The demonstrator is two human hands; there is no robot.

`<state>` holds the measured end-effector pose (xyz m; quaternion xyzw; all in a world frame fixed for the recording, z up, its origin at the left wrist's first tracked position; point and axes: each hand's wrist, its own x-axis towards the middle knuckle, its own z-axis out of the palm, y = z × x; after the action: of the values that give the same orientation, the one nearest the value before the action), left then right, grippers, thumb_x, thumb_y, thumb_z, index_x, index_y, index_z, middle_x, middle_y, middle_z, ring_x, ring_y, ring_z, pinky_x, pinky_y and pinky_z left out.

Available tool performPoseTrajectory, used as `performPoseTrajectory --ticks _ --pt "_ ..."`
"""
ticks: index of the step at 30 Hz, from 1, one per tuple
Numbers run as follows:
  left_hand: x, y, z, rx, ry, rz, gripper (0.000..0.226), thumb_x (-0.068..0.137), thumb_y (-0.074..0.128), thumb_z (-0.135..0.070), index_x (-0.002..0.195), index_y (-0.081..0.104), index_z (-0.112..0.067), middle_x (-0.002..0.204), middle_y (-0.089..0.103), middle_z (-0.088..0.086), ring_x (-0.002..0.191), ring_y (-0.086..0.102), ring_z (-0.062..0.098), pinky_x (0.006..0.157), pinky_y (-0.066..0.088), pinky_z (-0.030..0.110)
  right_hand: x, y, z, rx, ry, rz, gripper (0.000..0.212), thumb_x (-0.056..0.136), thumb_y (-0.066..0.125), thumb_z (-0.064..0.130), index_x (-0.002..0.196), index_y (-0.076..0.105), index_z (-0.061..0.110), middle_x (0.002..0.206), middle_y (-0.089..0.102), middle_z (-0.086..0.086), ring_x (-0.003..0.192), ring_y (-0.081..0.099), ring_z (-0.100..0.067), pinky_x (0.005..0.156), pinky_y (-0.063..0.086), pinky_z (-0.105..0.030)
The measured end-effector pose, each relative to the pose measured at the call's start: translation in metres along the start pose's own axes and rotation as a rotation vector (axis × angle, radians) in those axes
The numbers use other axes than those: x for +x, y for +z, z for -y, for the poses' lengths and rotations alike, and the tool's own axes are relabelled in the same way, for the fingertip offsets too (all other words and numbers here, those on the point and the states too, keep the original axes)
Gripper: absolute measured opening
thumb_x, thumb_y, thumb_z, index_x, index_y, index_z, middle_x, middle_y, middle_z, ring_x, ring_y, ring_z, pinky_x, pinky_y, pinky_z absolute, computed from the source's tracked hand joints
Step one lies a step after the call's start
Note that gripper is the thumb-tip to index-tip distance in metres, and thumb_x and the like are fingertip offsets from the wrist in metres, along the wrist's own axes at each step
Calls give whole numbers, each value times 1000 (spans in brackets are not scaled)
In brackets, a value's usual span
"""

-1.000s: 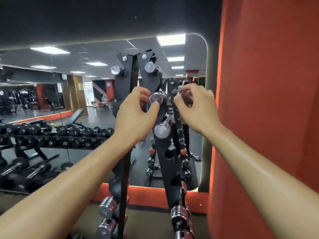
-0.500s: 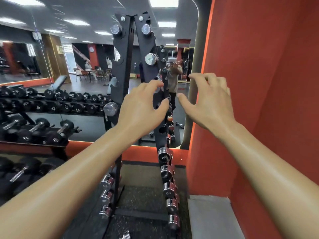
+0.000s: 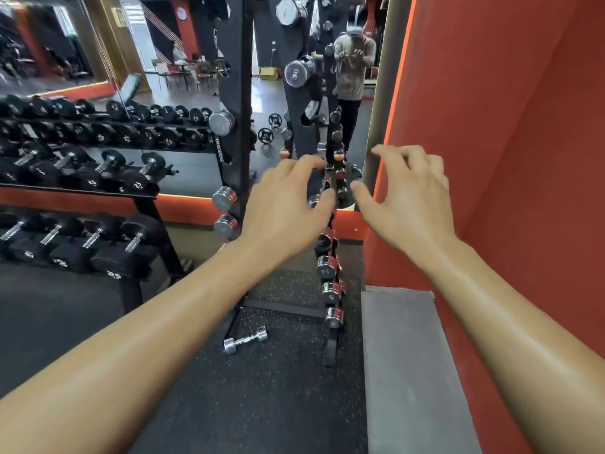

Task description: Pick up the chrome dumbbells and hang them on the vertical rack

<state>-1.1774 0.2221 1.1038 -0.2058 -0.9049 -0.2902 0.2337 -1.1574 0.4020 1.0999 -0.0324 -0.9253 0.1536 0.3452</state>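
A black vertical rack (image 3: pixel 237 93) stands against the mirror, with several chrome dumbbells hung down both its sides, such as one chrome head (image 3: pixel 222 122) on the left post and a column (image 3: pixel 330 293) low on the right post. One small chrome dumbbell (image 3: pixel 245 340) lies on the speckled floor mat at the rack's foot. My left hand (image 3: pixel 281 211) hovers in front of the rack, fingers apart, holding nothing. My right hand (image 3: pixel 402 201) is beside it to the right, also spread and holding nothing.
A long horizontal rack (image 3: pixel 85 188) of black dumbbells fills the left. A red wall (image 3: pixel 491 126) closes the right side, with a grey ledge (image 3: pixel 406 355) at its base. The wall mirror (image 3: pixel 357 77) reflects a person and the gym.
Both hands let go of the chrome dumbbell high on the rack and dropped lower, fingers spread. The view tilted down, bringing the floor and the loose dumbbell into sight.
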Motion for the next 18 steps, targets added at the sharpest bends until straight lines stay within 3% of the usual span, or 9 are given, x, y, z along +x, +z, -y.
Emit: performPoseTrajectory --ticks 9,15,18 --pt "-51 -4 -58 -12 35 43 46 97 60 -45 139 55 -26 137 61 2 128 54 28 107 44 46 -69 -56 -22 -36 77 -25 56 93 61 52 143 55 25 136 54 -8 125 47 -38 99 42 -49" --pt "-105 -1 -77 -158 43 76 44 95 62 -46 135 56 -28 130 63 -2 123 57 21 100 46 36 -130 -93 -29 -25 185 -29 55 95 61 49 144 54 25 136 54 -6 125 47 -35 102 46 -49" --pt "-140 -8 -78 -275 24 73 39 96 63 -41 133 57 -29 130 63 -5 123 57 16 103 47 39 -169 -103 -19 49 247 -26 54 97 62 47 146 52 26 136 54 -3 126 47 -30 101 42 -38"
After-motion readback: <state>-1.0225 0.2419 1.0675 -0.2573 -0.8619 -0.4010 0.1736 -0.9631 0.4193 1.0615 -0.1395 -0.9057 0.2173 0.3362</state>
